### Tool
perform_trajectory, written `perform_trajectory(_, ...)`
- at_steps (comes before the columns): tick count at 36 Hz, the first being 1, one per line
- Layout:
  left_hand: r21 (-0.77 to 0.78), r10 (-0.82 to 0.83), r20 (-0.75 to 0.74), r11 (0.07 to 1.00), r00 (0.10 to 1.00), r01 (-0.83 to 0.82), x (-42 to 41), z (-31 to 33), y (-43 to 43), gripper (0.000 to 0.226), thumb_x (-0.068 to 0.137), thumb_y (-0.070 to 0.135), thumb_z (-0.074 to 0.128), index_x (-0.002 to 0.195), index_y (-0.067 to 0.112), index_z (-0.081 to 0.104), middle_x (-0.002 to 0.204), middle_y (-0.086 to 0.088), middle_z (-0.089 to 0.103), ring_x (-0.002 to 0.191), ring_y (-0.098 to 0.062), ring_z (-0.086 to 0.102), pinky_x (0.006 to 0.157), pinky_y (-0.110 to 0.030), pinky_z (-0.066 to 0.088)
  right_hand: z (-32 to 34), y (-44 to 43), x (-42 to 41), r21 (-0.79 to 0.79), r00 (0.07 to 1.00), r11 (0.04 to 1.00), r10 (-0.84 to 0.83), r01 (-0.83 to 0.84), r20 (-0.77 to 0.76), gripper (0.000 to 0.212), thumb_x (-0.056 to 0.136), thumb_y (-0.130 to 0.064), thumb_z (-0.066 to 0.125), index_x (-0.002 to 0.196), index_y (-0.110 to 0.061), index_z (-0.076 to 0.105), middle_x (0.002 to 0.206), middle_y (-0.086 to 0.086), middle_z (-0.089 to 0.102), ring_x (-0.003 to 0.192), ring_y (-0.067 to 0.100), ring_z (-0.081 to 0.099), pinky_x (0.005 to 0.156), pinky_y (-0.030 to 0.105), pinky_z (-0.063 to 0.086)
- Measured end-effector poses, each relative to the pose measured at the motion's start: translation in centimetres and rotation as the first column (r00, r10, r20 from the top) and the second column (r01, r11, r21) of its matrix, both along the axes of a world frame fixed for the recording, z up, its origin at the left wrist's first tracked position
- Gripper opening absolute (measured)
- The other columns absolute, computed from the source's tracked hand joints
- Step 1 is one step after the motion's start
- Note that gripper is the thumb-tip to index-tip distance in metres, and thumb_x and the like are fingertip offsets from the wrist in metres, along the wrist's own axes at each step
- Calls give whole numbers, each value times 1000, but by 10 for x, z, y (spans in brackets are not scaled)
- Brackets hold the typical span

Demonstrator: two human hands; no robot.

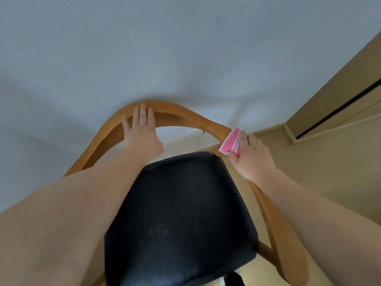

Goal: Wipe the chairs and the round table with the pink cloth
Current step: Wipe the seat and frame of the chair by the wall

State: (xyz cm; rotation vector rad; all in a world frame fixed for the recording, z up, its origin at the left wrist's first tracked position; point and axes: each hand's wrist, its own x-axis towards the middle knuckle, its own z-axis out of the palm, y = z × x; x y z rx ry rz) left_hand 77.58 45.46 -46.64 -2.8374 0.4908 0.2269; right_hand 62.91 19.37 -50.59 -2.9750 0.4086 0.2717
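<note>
A wooden chair [181, 112] with a curved backrest rail and a black padded seat [181, 213] fills the middle of the view. My left hand [142, 131] rests flat on the top of the curved rail, left of centre, with its fingers over the far edge. My right hand [251, 155] presses a folded pink cloth [229, 142] against the rail's right bend, where it runs down into the armrest. The round table is out of view.
A pale grey wall [185, 48] stands right behind the chair. A light wooden door or cabinet front [340, 96] with a dark slot is at the right. Beige flooring [329, 166] lies to the right of the chair.
</note>
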Motion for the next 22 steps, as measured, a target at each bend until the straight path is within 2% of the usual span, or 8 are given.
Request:
perform_trajectory(2,-13,-178,-29,984,984,178,-11,-2,-26,90,81,24,46,149,15,-14,156,-6,-20,142,-21,-20,113,-48,-11,2,0,0,5,1000,1000,-7,7,-7,75,96,-56,35,149,-7,15,138,15,42,118,30,49,91,38,47)
perform_trajectory(4,-87,-317,-133,947,939,308,-25,-7,-53,89,83,20,46,148,19,-15,156,-2,-20,142,-18,-20,115,-43,-13,1,0,-1,2,1000,1000,-11,11,-6,76,95,-57,35,149,-7,15,138,15,42,119,29,49,92,38,46)
perform_trajectory(8,-184,-457,-247,888,855,421,-46,-22,-91,90,82,11,46,149,23,-13,156,-1,-19,142,-17,-19,110,-38,-16,-2,0,-2,-10,1000,1000,-14,14,7,76,95,-58,35,148,-7,16,138,14,43,120,29,50,92,38,47)
perform_trajectory(13,-193,-467,-298,883,833,427,-60,-39,-102,90,80,8,49,150,25,-4,156,-2,-19,142,-17,-18,105,-35,-18,-6,-1,-5,-18,1000,1000,-21,21,11,78,95,-59,33,149,-6,17,139,16,44,121,30,50,93,38,46)
perform_trajectory(17,-330,-414,-239,885,878,327,-66,-44,-104,90,77,5,51,151,23,2,159,0,-7,144,-13,-9,108,-30,-17,-8,-3,-13,-36,1000,999,-23,23,21,79,94,-60,32,149,-4,19,136,16,46,117,30,52,90,37,47)
perform_trajectory(19,-340,-432,-207,873,878,350,-64,-45,-104,91,78,6,50,150,24,-3,159,-1,-6,144,-13,-10,108,-30,-17,-8,-3,-16,-37,999,999,-31,32,25,79,94,-60,33,148,-4,20,135,16,46,116,30,52,90,35,47)
perform_trajectory(22,-275,-484,-199,862,852,425,-65,-50,-106,96,79,8,49,148,30,-15,157,-3,-18,142,-16,-20,106,-33,-20,-6,-3,-25,-20,998,998,-57,58,16,80,94,-61,32,149,-4,18,137,15,44,117,29,51,93,36,45)
